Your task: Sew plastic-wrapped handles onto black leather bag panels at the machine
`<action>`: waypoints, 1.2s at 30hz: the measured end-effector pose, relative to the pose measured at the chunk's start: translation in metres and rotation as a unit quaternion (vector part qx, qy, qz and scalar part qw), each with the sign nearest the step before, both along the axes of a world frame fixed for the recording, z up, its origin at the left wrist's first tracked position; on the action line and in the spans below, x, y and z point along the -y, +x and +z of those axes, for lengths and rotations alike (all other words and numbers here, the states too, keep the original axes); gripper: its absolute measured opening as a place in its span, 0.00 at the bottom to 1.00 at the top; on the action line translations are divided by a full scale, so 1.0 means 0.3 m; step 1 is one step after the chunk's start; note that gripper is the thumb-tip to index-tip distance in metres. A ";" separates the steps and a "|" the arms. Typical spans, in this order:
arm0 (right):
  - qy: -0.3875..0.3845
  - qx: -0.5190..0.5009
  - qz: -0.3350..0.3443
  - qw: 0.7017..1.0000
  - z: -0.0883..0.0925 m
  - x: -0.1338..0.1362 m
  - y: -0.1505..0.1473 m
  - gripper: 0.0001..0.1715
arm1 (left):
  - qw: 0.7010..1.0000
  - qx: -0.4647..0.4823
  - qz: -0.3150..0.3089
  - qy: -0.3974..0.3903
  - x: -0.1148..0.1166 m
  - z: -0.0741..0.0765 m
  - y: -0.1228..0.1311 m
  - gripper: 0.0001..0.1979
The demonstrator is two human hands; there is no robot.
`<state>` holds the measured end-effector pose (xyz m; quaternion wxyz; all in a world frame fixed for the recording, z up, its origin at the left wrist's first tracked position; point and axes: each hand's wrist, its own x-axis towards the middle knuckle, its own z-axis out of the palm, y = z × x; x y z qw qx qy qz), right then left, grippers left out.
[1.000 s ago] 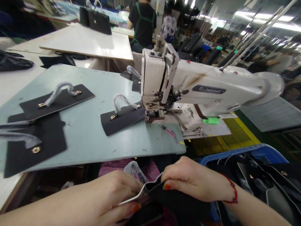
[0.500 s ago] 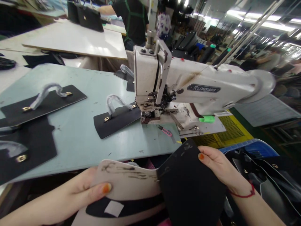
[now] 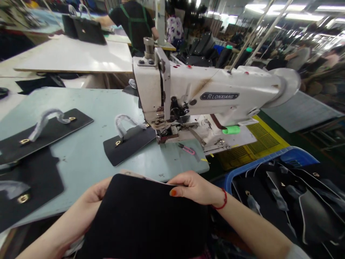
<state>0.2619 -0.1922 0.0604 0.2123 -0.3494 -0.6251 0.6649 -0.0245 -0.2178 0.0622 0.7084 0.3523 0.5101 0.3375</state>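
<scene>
Between my hands is a black leather bag panel (image 3: 151, 219), its dark face turned toward me and a thin strip of pale backing (image 3: 132, 175) showing behind its top edge. My left hand (image 3: 98, 192) grips the left side, with its fingertips hidden behind the panel. At the top right edge, my right hand (image 3: 188, 187) pinches the panel between thumb and fingers. Just beyond stands a white sewing machine (image 3: 188, 86). Left of its needle area lies a black flap with a wrapped handle (image 3: 129, 142). Pink thread snips (image 3: 187, 149) rest on the table in front of the machine.
More black panels with wrapped handles (image 3: 48, 131) lie on the pale blue table (image 3: 81, 180) at left. A blue basket (image 3: 229, 180) of black bag pieces stands at right, near a yellow crate (image 3: 265, 140). Another person (image 3: 134, 25) works behind a white table (image 3: 78, 54).
The black part has folded over leftward and now covers the pale backing. My right hand has moved left with it, closer to my left hand. The camera view has shifted slightly.
</scene>
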 end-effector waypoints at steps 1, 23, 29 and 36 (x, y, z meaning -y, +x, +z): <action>-0.024 -0.011 -0.004 1.000 -0.005 0.011 0.001 0.19 | 1.000 -0.011 0.014 0.013 0.007 -0.003 -0.002 0.25; 0.076 0.081 -0.003 0.994 -0.005 0.056 0.055 0.18 | 0.971 -0.190 0.038 0.138 0.083 -0.069 0.066 0.16; 0.156 0.133 -0.028 0.978 0.042 0.059 0.008 0.21 | 0.956 -0.216 0.026 0.198 0.087 -0.071 0.071 0.13; 0.187 0.134 -0.015 0.973 0.065 0.035 -0.051 0.22 | 0.951 -0.218 0.033 0.218 0.075 -0.053 0.085 0.15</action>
